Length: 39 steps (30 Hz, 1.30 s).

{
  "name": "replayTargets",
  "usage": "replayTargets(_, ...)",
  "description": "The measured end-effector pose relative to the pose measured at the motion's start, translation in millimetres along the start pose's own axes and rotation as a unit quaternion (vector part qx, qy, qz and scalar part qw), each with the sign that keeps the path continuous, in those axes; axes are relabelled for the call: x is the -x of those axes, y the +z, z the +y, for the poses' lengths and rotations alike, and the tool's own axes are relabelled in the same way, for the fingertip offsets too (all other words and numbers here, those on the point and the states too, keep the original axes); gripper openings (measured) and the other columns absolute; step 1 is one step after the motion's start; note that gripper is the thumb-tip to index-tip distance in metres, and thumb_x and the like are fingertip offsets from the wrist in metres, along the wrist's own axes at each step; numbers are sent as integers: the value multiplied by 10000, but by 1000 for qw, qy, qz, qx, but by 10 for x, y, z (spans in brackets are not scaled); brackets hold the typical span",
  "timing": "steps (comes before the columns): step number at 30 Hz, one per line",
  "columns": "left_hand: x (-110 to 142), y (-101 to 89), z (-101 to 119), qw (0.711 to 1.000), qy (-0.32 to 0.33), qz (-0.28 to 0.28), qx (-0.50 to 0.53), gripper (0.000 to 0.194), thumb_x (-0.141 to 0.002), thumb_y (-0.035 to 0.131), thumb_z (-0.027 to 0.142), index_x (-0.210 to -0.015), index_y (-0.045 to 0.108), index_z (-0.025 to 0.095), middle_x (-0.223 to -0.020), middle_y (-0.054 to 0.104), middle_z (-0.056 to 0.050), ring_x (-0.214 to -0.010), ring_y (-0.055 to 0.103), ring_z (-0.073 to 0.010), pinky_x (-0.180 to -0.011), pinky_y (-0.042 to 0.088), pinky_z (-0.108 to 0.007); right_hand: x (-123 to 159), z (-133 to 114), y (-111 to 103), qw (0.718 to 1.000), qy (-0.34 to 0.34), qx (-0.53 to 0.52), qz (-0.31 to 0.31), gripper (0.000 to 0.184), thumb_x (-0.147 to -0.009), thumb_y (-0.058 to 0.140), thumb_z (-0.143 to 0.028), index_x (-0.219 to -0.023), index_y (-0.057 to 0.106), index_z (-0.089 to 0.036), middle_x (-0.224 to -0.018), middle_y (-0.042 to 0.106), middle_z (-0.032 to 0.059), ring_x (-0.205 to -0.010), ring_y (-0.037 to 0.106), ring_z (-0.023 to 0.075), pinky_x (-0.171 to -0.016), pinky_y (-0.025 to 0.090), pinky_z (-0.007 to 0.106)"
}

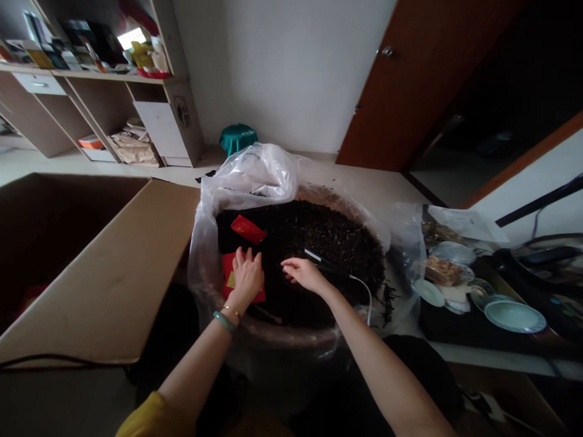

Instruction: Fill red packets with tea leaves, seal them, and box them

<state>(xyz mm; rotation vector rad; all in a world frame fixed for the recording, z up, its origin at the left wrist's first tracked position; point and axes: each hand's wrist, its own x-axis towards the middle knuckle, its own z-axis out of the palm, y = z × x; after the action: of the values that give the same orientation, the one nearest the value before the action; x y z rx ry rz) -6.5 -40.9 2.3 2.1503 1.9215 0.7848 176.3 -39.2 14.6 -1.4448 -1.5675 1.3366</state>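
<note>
A large round basket point(287, 336) lined with a clear plastic bag point(255, 172) holds a heap of dark loose tea leaves point(338, 239). My left hand point(246, 274) is closed on a red packet point(228, 277) at the near left of the heap. A second red packet point(247, 229) lies on the leaves just beyond it. My right hand point(303, 273) reaches into the leaves, fingers curled and pinched together; what they hold I cannot make out. A dark device with a white cable point(360, 283) lies on the leaves beside that hand.
An open cardboard box point(112, 269) stands to the left. On the right a dark tray point(464, 320) carries plates, bowls and snacks. Shelves with books point(82, 52) line the back left wall; a green stool point(237, 138) and a brown door point(411, 76) stand behind.
</note>
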Motion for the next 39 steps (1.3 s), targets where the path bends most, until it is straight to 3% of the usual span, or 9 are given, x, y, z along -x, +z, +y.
replayTargets(3,27,-77,65,986,18,-65,-150,342,-816,444,117,-1110,617,139,-1170,581,-175,-1271,364,-382,-1012,312,-549,22,-10,-10,997,-24,77,-9,200,-815,587,-204,-987,689,-189,-875,714,48,-699,663,146,-601,544,258)
replayTargets(6,-38,-173,32,979,12,-74,-190,376,-819,437,122,-1171,570,111,-1129,565,-178,-1132,466,-330,-904,416,-434,51,-67,-34,990,-46,134,-16,223,-818,573,-209,-1005,694,-187,-849,718,47,-728,667,158,-677,535,284)
replayTargets(9,-115,-262,-119,981,-7,-61,-183,458,-817,495,187,-1261,498,72,-1152,555,-195,-1059,509,-307,-859,445,-391,78,-135,-46,984,-56,168,-20,241,-822,562,-214,-1022,694,-184,-830,718,47,-727,665,160,-713,518,289)
replayTargets(16,-136,-404,-455,990,-46,-68,-113,402,-856,516,290,-1187,590,73,-1150,632,-177,-1051,580,-272,-931,425,-339,125,-207,-33,980,-60,186,-25,244,-822,555,-204,-1020,695,-180,-821,719,45,-719,659,158,-719,502,282)
replayTargets(22,-155,-597,-490,981,-144,-100,-81,316,-860,475,281,-1028,702,140,-995,716,-139,-951,651,-261,-794,466,-299,134,-215,-14,981,-57,184,-30,238,-821,558,-193,-1015,693,-162,-828,718,56,-726,663,166,-719,507,285)
replayTargets(26,-121,-789,-424,978,-178,-30,-108,317,-850,451,266,-942,731,150,-944,724,-147,-890,663,-275,-754,471,-326,124,-207,7,983,-74,163,-25,223,-833,551,-216,-1003,690,-178,-850,717,52,-745,665,167,-742,516,299)
replayTargets(31,-30,-883,-158,989,-115,85,24,269,-822,518,332,-904,727,184,-854,736,-82,-742,667,-218,-709,486,-300,147,-256,69,978,-174,111,45,369,-853,542,-262,-1213,578,-190,-1079,670,95,-887,647,179,-772,535,316)
replayTargets(35,76,-674,117,968,-58,56,236,233,-780,568,371,-831,714,197,-660,699,-4,-561,614,-150,-563,481,-234,227,-350,93,927,-315,159,130,578,-874,538,-291,-1418,352,-239,-1371,473,136,-1178,517,234,-905,506,388)
replayTargets(39,151,-416,295,940,-71,61,329,176,-727,622,325,-780,708,181,-684,708,-11,-618,631,-150,-600,493,-228,298,-394,92,877,-373,266,147,496,-917,471,-249,-1407,392,-244,-1260,571,117,-1194,502,244,-1027,428,451)
